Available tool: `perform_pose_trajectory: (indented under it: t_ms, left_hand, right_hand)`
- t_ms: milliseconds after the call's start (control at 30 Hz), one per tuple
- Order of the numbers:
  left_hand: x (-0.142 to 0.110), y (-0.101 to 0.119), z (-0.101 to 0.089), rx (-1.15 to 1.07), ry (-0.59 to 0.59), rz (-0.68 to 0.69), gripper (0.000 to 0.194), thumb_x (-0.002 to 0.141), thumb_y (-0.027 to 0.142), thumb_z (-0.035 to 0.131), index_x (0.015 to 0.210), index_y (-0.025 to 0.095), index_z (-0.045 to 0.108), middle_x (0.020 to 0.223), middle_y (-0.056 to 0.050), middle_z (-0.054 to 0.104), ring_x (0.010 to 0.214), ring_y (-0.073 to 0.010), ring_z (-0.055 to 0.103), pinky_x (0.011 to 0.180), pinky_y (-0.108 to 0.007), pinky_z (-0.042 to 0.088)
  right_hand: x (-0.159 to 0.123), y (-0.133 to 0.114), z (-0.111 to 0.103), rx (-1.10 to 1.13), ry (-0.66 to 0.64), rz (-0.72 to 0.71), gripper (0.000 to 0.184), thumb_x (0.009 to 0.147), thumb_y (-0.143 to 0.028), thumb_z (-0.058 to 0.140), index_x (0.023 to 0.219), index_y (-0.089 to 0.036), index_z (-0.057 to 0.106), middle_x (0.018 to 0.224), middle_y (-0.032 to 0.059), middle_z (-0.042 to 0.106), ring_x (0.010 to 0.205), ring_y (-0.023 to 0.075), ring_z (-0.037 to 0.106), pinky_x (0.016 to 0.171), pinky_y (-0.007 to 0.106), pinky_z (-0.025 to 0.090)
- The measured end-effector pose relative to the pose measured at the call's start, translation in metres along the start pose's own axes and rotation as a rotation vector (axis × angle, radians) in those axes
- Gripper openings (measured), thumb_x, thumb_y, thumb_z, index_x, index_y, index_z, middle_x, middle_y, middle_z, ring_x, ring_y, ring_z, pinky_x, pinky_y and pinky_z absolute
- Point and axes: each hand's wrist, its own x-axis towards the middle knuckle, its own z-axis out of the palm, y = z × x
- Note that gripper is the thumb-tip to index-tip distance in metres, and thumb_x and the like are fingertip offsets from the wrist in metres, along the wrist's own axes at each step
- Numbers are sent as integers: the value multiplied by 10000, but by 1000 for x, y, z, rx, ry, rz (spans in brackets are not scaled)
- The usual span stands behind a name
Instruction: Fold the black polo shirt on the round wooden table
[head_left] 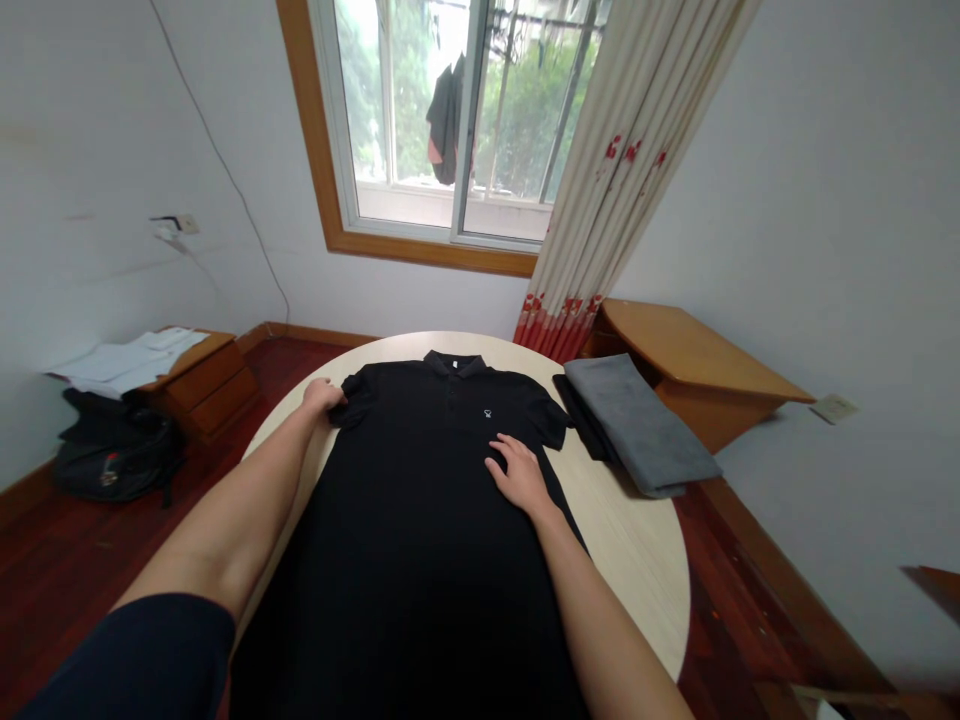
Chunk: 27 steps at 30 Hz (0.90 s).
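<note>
A black polo shirt [427,470] lies spread front side up, its collar toward the window and a small white logo on the chest. My left hand [324,396] is closed on the edge of the shirt's left-lying sleeve. Flat on the chest, just below the logo, rests my right hand [519,474] with its fingers apart. Under the shirt is a round pale wooden table [637,545]. The lower part of the shirt runs out of view toward me.
Folded grey cloth [637,425] and a folded black cloth [581,415] lie at the table's right edge. Beyond them stands a wooden desk [697,345]. To the left are a low cabinet [214,375] with papers [127,360] and a black bag [116,450]. A curtain [600,200] hangs by the window.
</note>
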Motion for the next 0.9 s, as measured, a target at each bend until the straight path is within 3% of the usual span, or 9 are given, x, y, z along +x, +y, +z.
perform_pose_trajectory:
  t_ms: [133, 267, 367, 467, 533, 633, 700, 800, 900]
  left_hand:
    - [-3, 18, -4, -117, -1, -134, 411, 771, 210, 626, 1155, 69, 667, 924, -94, 750, 824, -266, 698, 720, -369, 564]
    - [-18, 43, -4, -195, 95, -73, 576, 797, 141, 556, 1369, 86, 546, 1224, -111, 695, 1012, -214, 668, 871, -317, 536]
    - [-41, 57, 1, -181, 131, 262, 623, 809, 160, 524, 1431, 166, 500, 1423, -79, 574, 1228, -217, 572, 1029, -319, 474]
    - [-68, 61, 10, -92, -9, 725, 594, 836, 251, 538, 1426, 197, 505, 1434, -69, 554, 1226, -237, 566, 1081, -367, 449]
    - [-78, 60, 19, -41, -57, 812, 537, 884, 322, 520, 1406, 198, 520, 1379, -79, 584, 1152, -228, 602, 1070, -376, 458]
    - [-74, 57, 35, 92, -15, 689, 460, 963, 376, 418, 1348, 178, 574, 1318, -99, 622, 1192, -234, 585, 1097, -378, 432]
    - [-59, 58, 47, 211, -11, 567, 497, 983, 386, 375, 1360, 129, 571, 1412, -136, 574, 1319, -260, 508, 1152, -392, 369]
    - [-32, 63, 63, 361, -114, 421, 625, 990, 456, 357, 1472, 72, 454, 1604, -183, 344, 1470, -309, 333, 1199, -453, 281]
    - [-7, 69, 72, 430, -234, 348, 713, 979, 550, 350, 1536, 103, 370, 1649, -178, 219, 1515, -333, 231, 1190, -553, 254]
  right_hand:
    - [0, 0, 0, 11, -3, -4, 420, 960, -377, 519, 1317, -188, 635, 1482, 102, 531, 1398, 239, 439, 1174, 410, 305]
    - [0, 0, -1, 13, -11, -3, 416, 961, -377, 521, 1319, -196, 633, 1493, 93, 521, 1402, 239, 434, 1175, 413, 305]
    - [-1, 1, -1, 14, -22, -1, 423, 964, -377, 519, 1332, -195, 624, 1499, 89, 515, 1410, 238, 427, 1180, 409, 301]
    - [-1, 0, -2, 14, -22, -7, 423, 964, -368, 523, 1333, -186, 624, 1500, 91, 516, 1415, 234, 424, 1187, 401, 294]
    - [-1, 0, -2, 16, -14, -10, 418, 961, -361, 528, 1325, -184, 630, 1497, 94, 520, 1413, 236, 428, 1188, 402, 296]
    - [-1, 1, -2, 29, -6, -18, 414, 957, -361, 532, 1319, -187, 634, 1492, 99, 524, 1406, 247, 438, 1181, 422, 311]
    - [-1, 1, -1, 37, -4, -25, 417, 955, -360, 533, 1316, -179, 635, 1489, 108, 525, 1402, 257, 444, 1179, 436, 316]
    - [-1, 2, -1, 43, 0, -28, 420, 957, -361, 529, 1316, -170, 635, 1487, 116, 527, 1404, 267, 444, 1184, 451, 313]
    - [-1, 2, -2, 44, -10, -23, 420, 959, -362, 527, 1323, -181, 631, 1493, 111, 520, 1411, 271, 437, 1185, 466, 314]
